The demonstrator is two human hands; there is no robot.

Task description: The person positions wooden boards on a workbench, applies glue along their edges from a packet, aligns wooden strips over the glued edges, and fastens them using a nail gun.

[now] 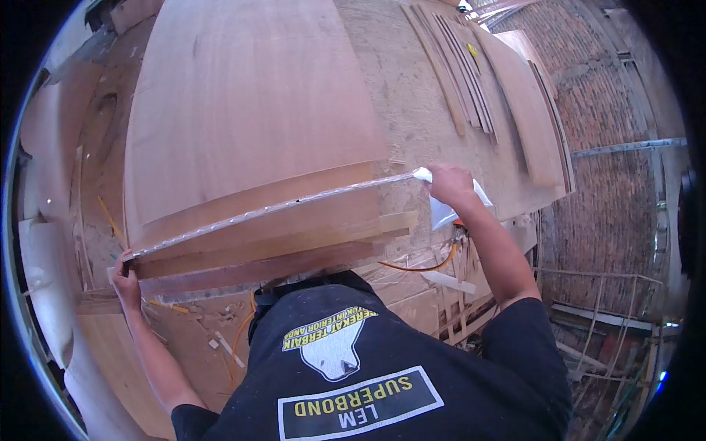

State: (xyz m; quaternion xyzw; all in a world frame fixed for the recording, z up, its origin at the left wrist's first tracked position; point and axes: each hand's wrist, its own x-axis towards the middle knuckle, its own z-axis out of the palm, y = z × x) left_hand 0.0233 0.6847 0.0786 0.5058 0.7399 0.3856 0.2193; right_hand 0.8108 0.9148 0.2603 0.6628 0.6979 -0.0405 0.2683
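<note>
A long thin strip, streaked with glossy white, stretches between my two hands above wooden boards. At its left end my left hand is closed, pinching the dark tip of the strip. My right hand is closed round a white plastic bag; the bag's white tip meets the strip's right end, and the fingers partly hide it. Behind the strip lies a large plywood sheet. Narrow boards lie between the strip and my body.
Several long wood strips and a wider board lie on the worktable at the upper right. An orange hose curves near the table's front edge. Scraps litter the floor at left, and a brick wall stands at right.
</note>
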